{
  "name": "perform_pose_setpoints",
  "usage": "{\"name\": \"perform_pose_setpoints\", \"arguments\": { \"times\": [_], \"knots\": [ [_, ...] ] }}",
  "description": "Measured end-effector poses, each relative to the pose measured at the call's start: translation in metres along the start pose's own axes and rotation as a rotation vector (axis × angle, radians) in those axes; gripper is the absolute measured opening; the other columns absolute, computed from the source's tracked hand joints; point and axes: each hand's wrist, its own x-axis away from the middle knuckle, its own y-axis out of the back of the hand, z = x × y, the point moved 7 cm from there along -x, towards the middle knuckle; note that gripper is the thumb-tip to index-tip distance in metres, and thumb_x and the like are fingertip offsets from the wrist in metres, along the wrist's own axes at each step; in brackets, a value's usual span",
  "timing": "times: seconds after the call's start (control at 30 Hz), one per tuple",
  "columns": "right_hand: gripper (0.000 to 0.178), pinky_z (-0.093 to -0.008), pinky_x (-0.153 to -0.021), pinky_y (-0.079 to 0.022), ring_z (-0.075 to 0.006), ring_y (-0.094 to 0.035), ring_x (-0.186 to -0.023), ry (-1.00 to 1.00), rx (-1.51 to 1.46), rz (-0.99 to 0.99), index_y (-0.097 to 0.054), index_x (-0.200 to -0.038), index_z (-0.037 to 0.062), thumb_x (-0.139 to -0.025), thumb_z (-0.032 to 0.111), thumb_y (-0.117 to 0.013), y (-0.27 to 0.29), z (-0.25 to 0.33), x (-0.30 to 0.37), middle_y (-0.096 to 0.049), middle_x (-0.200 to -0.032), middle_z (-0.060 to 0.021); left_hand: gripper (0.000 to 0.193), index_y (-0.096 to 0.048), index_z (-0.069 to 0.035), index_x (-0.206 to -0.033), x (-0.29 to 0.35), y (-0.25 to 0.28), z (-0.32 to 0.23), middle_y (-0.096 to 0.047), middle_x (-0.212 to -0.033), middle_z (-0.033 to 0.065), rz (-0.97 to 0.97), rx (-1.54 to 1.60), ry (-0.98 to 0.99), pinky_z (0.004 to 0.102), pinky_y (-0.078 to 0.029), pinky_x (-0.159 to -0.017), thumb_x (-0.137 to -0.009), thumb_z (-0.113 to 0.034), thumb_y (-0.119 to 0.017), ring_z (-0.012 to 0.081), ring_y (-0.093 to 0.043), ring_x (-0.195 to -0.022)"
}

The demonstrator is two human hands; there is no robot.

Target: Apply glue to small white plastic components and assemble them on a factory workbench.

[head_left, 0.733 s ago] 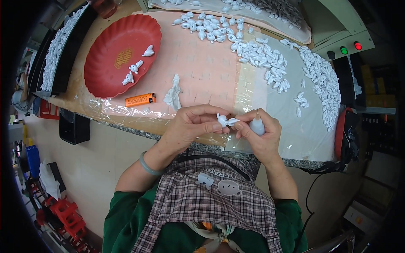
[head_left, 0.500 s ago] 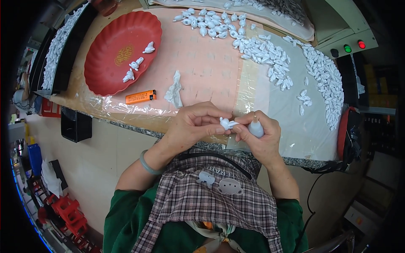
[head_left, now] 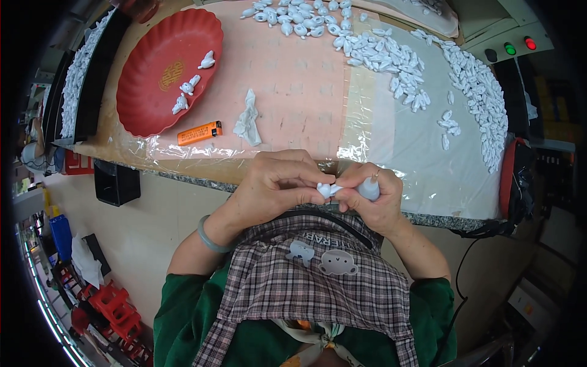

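Just over the near table edge, my left hand point(head_left: 269, 183) pinches a small white plastic figurine point(head_left: 324, 189) between thumb and fingertips. My right hand point(head_left: 385, 205) is closed around a small translucent squeeze bottle point(head_left: 369, 189) with a thin needle tip pointing up. The thumb and forefinger of that same hand also grip the figurine's right end, so both hands meet on it. Fingers cover part of the figurine. Three similar white figurines point(head_left: 181, 103) lie along the right side of a red scalloped tray point(head_left: 143, 79).
An orange lighter point(head_left: 200, 133) and a crumpled white tissue point(head_left: 248, 119) lie beyond my left hand. Rounded white parts point(head_left: 299, 18) are heaped at the back, with slender white parts point(head_left: 391, 58) to their right. A box with lit buttons point(head_left: 510, 48) stands back right.
The figurine has turned a little between my fingers, and my right fingertips have moved closer to my left ones. The whole view has shifted slightly; the bottle stays in my right hand.
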Motion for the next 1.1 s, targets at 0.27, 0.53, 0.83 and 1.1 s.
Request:
{"name": "perform_pose_setpoints", "arguments": {
  "times": [0.27, 0.53, 0.83, 1.1],
  "knots": [
    [0.007, -0.0220, -0.051, -0.050, -0.0113, -0.063, -0.062, -0.025, -0.043, -0.060, -0.060, -0.087, -0.0030, -0.084, 0.000, -0.065, 0.001, -0.003, 0.002, -0.065, -0.079, -0.0100, 0.029, -0.072, -0.001, -0.096, 0.001, -0.002, 0.005, -0.065, -0.084, 0.0074, 0.000, 0.003, 0.032, 0.0222, -0.053, -0.065, -0.068, 0.002, -0.077, 0.0128, -0.064, -0.076],
    [0.007, -0.0211, -0.050, -0.049, -0.0099, -0.062, -0.058, -0.040, -0.016, -0.078, -0.060, -0.086, -0.0018, -0.084, 0.001, -0.066, 0.002, -0.005, 0.003, -0.065, -0.073, -0.0083, 0.028, -0.071, -0.001, -0.096, 0.000, -0.002, 0.007, -0.065, -0.086, 0.0081, -0.003, 0.008, 0.049, 0.0222, -0.054, -0.068, -0.069, 0.002, -0.077, 0.0132, -0.064, -0.077],
    [0.007, -0.0206, -0.050, -0.049, -0.0093, -0.062, -0.057, -0.064, 0.008, -0.103, -0.060, -0.085, -0.0014, -0.084, 0.001, -0.067, 0.003, -0.006, 0.002, -0.066, -0.074, -0.0080, 0.027, -0.071, 0.000, -0.096, 0.000, -0.001, 0.013, -0.064, -0.086, 0.0082, -0.031, 0.103, 0.089, 0.0229, -0.055, -0.070, -0.070, 0.003, -0.076, 0.0140, -0.065, -0.080],
    [0.015, -0.0232, -0.056, -0.049, -0.0135, -0.061, -0.063, 0.275, 0.323, -0.061, -0.061, -0.092, -0.0022, -0.080, -0.003, -0.069, 0.002, 0.024, -0.009, -0.066, -0.081, -0.0137, 0.029, -0.067, 0.004, -0.102, -0.003, 0.002, 0.004, -0.060, -0.100, 0.0116, -0.025, 0.165, -0.002, 0.0259, -0.056, -0.081, -0.074, 0.006, -0.072, 0.0170, -0.064, -0.090]
  ]
}}
